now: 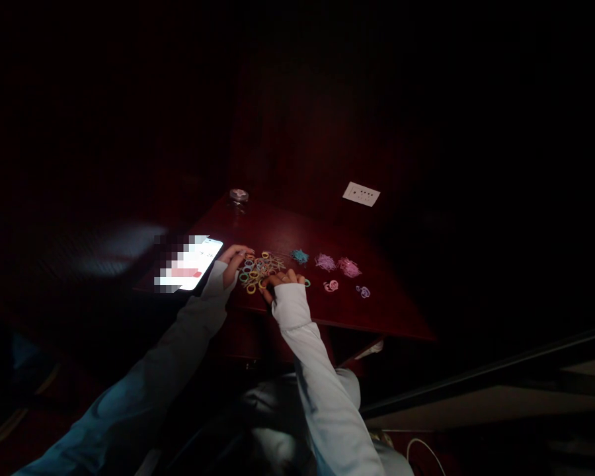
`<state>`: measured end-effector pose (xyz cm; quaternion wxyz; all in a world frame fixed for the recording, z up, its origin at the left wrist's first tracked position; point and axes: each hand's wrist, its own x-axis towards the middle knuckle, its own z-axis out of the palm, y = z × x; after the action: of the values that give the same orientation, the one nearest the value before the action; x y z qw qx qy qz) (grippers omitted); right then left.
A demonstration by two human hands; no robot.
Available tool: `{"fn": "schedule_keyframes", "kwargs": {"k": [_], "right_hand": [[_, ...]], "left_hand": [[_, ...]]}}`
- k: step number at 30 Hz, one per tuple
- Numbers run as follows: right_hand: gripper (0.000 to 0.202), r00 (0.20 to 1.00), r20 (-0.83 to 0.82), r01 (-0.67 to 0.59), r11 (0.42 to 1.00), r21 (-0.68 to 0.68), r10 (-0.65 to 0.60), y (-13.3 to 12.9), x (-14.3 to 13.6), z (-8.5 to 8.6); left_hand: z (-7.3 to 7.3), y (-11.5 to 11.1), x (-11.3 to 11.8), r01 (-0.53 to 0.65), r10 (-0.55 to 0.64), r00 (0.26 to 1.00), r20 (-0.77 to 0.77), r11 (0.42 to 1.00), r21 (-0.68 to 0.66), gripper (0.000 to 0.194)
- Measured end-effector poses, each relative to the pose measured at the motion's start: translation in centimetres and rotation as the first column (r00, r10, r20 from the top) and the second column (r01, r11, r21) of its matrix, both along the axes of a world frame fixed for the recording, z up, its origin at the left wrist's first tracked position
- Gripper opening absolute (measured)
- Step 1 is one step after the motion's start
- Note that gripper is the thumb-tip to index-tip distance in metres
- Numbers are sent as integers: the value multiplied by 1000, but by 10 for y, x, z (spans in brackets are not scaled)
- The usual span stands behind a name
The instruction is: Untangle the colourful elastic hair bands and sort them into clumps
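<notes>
A mixed pile of small coloured hair ties (262,266), yellow, green and tan, lies on the dark red table. My left hand (234,259) rests at the pile's left edge, fingers stretched out over it. My right hand (283,280) is at the pile's near right side, its fingers bent down towards the ties; what the fingertips hold, if anything, is hidden. A green tie (307,283) lies just right of it. Farther right are a teal heap (300,256), a lilac heap (325,262) and a pink heap (350,267). Nearer lie small pink ties (330,286) and purple ties (363,291).
A lit phone (198,264), partly blurred out, is left of my left hand. A small clear lidded jar (238,196) stands at the table's (277,225) back left. A white socket plate (361,194) is on the panel behind. The surroundings are very dark.
</notes>
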<state>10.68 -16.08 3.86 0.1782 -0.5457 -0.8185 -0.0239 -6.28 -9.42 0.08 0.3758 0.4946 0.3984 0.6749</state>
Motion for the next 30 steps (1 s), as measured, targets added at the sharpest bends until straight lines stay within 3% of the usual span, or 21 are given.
{"fn": "schedule_keyframes", "kwargs": {"k": [6,14,24,30], "right_hand": [[9,1000,-7,15,999,30,-15,2,0,-4],[14,972,-205,125,992,32,-116,6,9,0],[15,997,-27,71,997,-11,-71,0,6,-1],[16,993,-85,87,996,30,-84,1,0,3]], "left_hand": [[2,1,2,-9,9,1000,6,1000,-3,35],[9,-7,1,-1,1,999,-32,1000,-14,34],[8,-5,-1,4,-4,999,-45,1000,-6,36],[10,-4,0,-4,4,999,-34,1000,-7,36]]}}
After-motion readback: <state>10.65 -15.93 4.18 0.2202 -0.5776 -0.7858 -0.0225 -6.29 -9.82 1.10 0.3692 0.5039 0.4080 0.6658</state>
